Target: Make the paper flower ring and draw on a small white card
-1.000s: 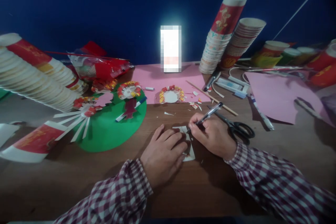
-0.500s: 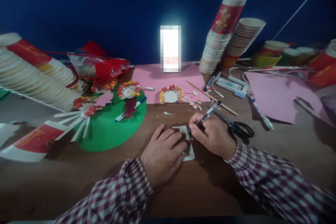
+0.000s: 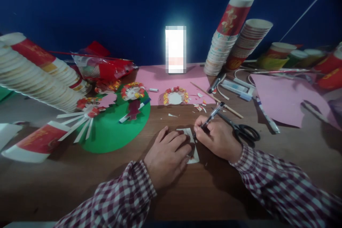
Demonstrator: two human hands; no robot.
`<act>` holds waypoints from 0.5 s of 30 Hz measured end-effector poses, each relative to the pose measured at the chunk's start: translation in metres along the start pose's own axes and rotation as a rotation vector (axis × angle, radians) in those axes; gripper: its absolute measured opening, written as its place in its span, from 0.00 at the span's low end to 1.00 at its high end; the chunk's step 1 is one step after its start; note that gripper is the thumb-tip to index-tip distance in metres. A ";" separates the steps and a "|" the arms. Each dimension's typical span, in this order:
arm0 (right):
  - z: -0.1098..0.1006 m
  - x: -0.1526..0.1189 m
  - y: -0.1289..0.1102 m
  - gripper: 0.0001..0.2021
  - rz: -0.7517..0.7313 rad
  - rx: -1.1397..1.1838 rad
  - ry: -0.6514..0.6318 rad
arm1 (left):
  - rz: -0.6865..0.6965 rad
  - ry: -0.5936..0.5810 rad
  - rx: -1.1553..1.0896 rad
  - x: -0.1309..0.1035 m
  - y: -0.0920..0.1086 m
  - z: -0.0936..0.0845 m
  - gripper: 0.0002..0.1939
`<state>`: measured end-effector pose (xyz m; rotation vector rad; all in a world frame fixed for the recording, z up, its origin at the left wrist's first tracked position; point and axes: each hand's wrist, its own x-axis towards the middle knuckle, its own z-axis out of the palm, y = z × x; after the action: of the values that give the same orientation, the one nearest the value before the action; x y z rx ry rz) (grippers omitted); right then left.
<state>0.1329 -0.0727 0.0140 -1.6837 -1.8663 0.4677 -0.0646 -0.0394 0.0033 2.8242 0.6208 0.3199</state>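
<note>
My left hand lies flat on a small white piece of paper, its fingers stretched over the left part and hiding some of it. A few thin marks show near the paper's top. My right hand is closed around a dark pen with a clear barrel, its tip down at the paper's right edge. Just beyond the right hand lie black-handled scissors, their blades partly hidden behind it.
Behind the hands, paper scraps, a wooden stick and a red-yellow paper ring lie near pink paper. A green paper circle is at left. Tall paper cup stacks stand on both sides; a marker lies right.
The whole view has shifted slightly, so things appear a little farther right. The pen tip sits slightly lower, at the paper's edge. My left hand stays on the paper.
</note>
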 end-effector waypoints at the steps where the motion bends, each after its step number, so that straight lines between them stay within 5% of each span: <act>1: 0.000 0.000 0.000 0.10 0.003 0.002 -0.001 | 0.001 0.003 -0.001 0.000 0.000 0.000 0.12; 15: 0.000 0.000 0.000 0.09 -0.002 0.012 -0.025 | -0.002 -0.017 0.002 0.002 0.001 -0.004 0.11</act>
<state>0.1334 -0.0724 0.0141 -1.6754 -1.8789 0.5013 -0.0637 -0.0390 0.0078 2.8256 0.6202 0.2941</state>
